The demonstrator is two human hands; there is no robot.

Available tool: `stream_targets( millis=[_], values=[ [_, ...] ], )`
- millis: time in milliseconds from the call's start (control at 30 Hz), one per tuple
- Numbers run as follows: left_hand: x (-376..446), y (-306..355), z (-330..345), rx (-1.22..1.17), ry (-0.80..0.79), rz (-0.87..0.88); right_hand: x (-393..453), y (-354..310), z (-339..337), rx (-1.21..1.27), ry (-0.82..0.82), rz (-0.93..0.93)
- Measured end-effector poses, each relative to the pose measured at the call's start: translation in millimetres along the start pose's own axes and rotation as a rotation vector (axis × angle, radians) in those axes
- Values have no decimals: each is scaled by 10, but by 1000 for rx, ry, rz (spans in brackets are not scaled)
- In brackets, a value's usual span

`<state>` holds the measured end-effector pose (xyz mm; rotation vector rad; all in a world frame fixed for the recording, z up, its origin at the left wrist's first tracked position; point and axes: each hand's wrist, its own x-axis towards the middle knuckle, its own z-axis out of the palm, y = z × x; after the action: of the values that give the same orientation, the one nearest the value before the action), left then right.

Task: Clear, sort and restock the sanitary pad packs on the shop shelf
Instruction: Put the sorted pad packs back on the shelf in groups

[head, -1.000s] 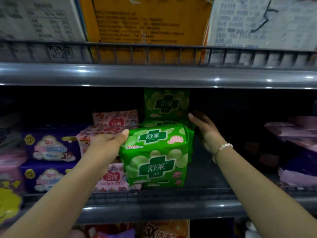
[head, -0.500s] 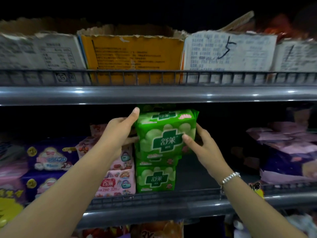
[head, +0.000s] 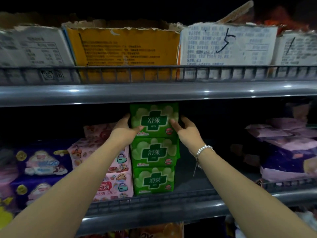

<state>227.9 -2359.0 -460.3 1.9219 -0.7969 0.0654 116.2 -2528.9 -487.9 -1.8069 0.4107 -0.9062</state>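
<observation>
Three green pad packs stand stacked in the middle of the shelf (head: 154, 212). The top green pack (head: 154, 120) sits just under the shelf above, on the middle green pack (head: 154, 152), which rests on the bottom green pack (head: 153, 180). My left hand (head: 124, 132) grips the top pack's left side, thumb across its front. My right hand (head: 186, 131), with a bead bracelet on its wrist, grips the pack's right side, thumb on the front.
Pink pad packs (head: 111, 169) stand left of the green stack, purple packs (head: 39, 170) further left. Loose pink and purple packs (head: 284, 148) lie at the right, with dark free shelf between. Cardboard boxes (head: 123, 48) line the upper shelf behind a wire rail (head: 171, 73).
Both hands lifted the green pack from the front and set it upright on top of the stack, pushing it back under the upper shelf. The view tilted upward.
</observation>
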Motion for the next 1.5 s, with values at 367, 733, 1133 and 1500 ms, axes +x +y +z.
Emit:
stream_targets(
  millis=[367,733,1133,1500],
  values=[
    [336,-206,25,-71,-226,-114,496,284,69,225,-233,209],
    [353,-182,53,-222,-224,-144,480,239,82,234,-210,188],
    [339,-103,31,-327,-424,-123,582,74,43,306,-378,244],
    [497,-223,134,-371,-181,-97,678,110,61,297,-251,103]
  ],
)
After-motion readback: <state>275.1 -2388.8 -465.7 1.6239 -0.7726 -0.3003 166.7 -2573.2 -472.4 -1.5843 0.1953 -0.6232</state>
